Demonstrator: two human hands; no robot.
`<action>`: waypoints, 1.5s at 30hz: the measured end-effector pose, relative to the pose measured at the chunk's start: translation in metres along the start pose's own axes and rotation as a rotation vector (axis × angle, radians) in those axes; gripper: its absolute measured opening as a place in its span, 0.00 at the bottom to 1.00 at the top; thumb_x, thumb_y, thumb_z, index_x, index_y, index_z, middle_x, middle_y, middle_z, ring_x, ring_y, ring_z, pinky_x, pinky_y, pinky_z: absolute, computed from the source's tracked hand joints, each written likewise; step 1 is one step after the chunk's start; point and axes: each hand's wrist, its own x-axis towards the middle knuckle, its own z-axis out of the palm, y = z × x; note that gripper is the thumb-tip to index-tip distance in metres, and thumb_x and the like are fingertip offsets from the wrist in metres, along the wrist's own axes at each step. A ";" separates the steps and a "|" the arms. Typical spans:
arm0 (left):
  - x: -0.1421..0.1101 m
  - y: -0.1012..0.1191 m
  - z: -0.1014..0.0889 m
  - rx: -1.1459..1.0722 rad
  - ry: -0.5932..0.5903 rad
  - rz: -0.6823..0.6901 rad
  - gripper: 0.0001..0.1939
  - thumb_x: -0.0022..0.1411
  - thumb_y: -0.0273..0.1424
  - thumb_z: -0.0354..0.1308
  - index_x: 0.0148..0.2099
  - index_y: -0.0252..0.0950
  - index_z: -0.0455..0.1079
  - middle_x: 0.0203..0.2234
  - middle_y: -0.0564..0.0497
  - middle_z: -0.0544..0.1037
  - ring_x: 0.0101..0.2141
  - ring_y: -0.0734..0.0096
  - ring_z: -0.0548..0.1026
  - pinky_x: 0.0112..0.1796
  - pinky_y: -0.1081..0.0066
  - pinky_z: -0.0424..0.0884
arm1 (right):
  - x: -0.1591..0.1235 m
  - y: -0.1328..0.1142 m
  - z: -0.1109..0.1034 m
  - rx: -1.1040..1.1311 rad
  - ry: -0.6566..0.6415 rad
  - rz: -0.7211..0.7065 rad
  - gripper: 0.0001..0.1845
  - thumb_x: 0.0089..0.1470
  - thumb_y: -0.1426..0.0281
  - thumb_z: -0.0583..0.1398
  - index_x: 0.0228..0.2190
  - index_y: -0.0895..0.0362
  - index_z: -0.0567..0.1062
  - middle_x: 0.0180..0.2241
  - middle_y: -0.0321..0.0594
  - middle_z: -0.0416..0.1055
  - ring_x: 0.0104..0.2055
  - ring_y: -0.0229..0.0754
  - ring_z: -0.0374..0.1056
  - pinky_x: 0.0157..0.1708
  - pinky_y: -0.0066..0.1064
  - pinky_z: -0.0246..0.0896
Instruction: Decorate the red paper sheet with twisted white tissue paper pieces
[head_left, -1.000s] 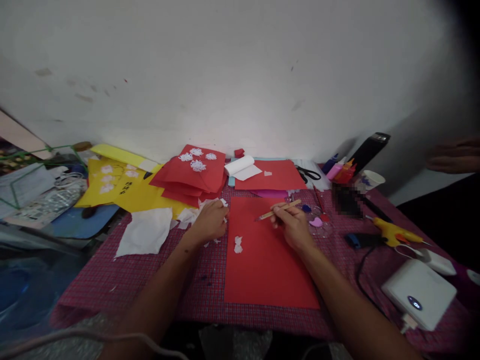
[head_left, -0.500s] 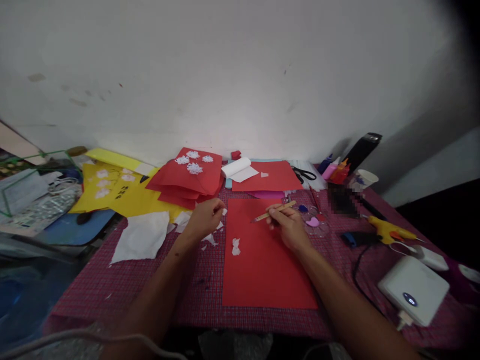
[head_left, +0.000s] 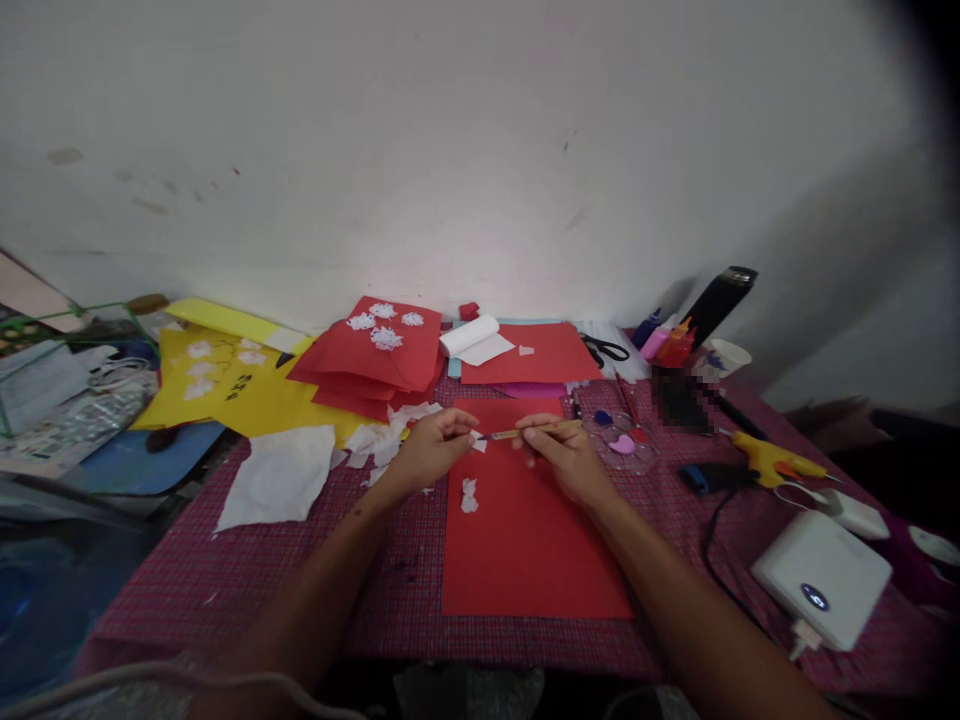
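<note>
Over the upper part of a red paper sheet (head_left: pixel 532 550), my left hand (head_left: pixel 435 445) pinches a small white paper scrap (head_left: pixel 478 442). My right hand (head_left: pixel 559 450) grips a wooden-handled paintbrush (head_left: pixel 508 434), its tip at the scrap, apparently touching it. Lower on the sheet, toward its left edge, lies a crumpled bit of white paper (head_left: pixel 469 495). Torn white paper pieces (head_left: pixel 379 440) lie just behind my left hand. To the right of my right hand is a clear palette with blue, pink and red paint (head_left: pixel 622 445).
Red sheets bearing white paper flowers (head_left: pixel 386 338) lie at back left, beside yellow painted paper (head_left: pixel 247 390). A white paper roll (head_left: pixel 471 337) rests behind. On the right are paint bottles (head_left: pixel 667 345), a black flask (head_left: pixel 724 300), a yellow glue gun (head_left: pixel 772 460) and a white power box (head_left: pixel 821 575).
My left hand has moved right, over the red sheet, with a white scrap now showing in its fingers. The brush has moved left and its tip meets the scrap.
</note>
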 end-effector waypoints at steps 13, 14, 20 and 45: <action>-0.001 0.000 0.001 -0.045 -0.009 -0.001 0.14 0.55 0.30 0.61 0.45 0.35 0.69 0.33 0.49 0.79 0.34 0.69 0.77 0.36 0.70 0.71 | 0.001 0.000 -0.002 0.082 0.167 -0.028 0.12 0.58 0.61 0.59 0.40 0.54 0.75 0.30 0.37 0.76 0.19 0.34 0.63 0.21 0.28 0.58; -0.001 -0.001 0.002 -0.046 -0.013 0.002 0.15 0.55 0.30 0.61 0.45 0.35 0.69 0.33 0.49 0.79 0.34 0.69 0.77 0.36 0.70 0.71 | 0.000 -0.001 -0.001 0.063 0.156 -0.025 0.12 0.58 0.61 0.59 0.40 0.54 0.74 0.31 0.37 0.77 0.19 0.34 0.64 0.22 0.28 0.59; -0.006 0.002 0.012 0.018 -0.047 0.052 0.13 0.56 0.31 0.59 0.45 0.36 0.69 0.31 0.51 0.78 0.31 0.71 0.75 0.30 0.74 0.68 | -0.007 -0.004 0.011 -0.074 -0.083 0.047 0.09 0.54 0.63 0.63 0.36 0.54 0.75 0.30 0.35 0.73 0.30 0.37 0.67 0.33 0.29 0.62; -0.006 -0.002 0.015 0.074 -0.047 0.099 0.09 0.58 0.29 0.58 0.42 0.35 0.70 0.35 0.49 0.80 0.34 0.71 0.76 0.33 0.75 0.68 | -0.004 0.008 0.005 -0.052 -0.005 0.043 0.05 0.50 0.69 0.64 0.29 0.54 0.71 0.28 0.33 0.69 0.28 0.37 0.62 0.30 0.28 0.56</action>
